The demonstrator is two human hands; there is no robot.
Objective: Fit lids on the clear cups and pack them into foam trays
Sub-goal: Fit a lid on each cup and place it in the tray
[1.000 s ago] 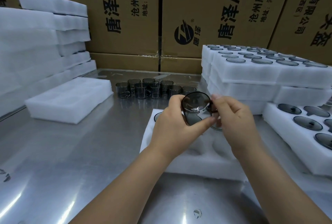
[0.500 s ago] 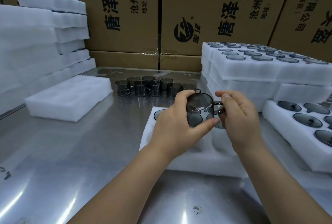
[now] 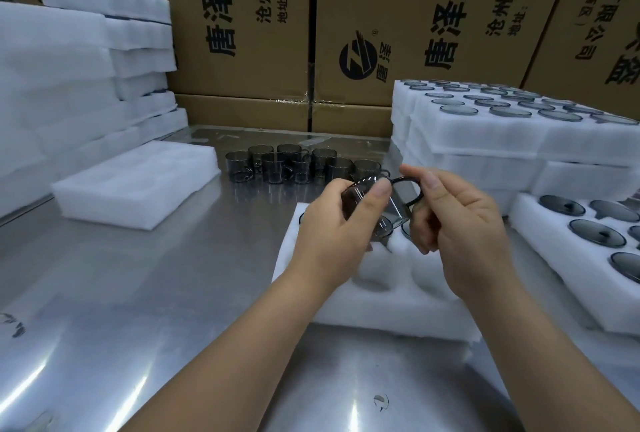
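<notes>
Left hand (image 3: 332,234) grips a smoky clear glass cup (image 3: 388,215), thumb laid across its side and fingers wrapped behind it. The cup is held tilted in the air at the middle of the scene, just above the far end of a white foam tray with round wells (image 3: 398,300). Right hand (image 3: 464,224) meets it from the right, its fingers curled and pinching the cup's dark loop handle. Whether a lid sits on this cup cannot be told.

The foam tray lies on a shiny steel table (image 3: 138,293). Farther back on the table stands a cluster of matching smoky glass cups (image 3: 298,165), upright and close together. To the far right rises a stack of white foam trays (image 3: 485,151), the top one filled with flat grey round lids (image 3: 512,111). Nearer on the right, another white foam tray (image 3: 540,220) holds dark round lids with small knobs (image 3: 595,232). On the left lies a single white foam tray (image 3: 138,186), and beyond it a tall pile of white foam sheets (image 3: 52,85). Brown cardboard boxes with black printed lettering (image 3: 242,33) form the back wall.
</notes>
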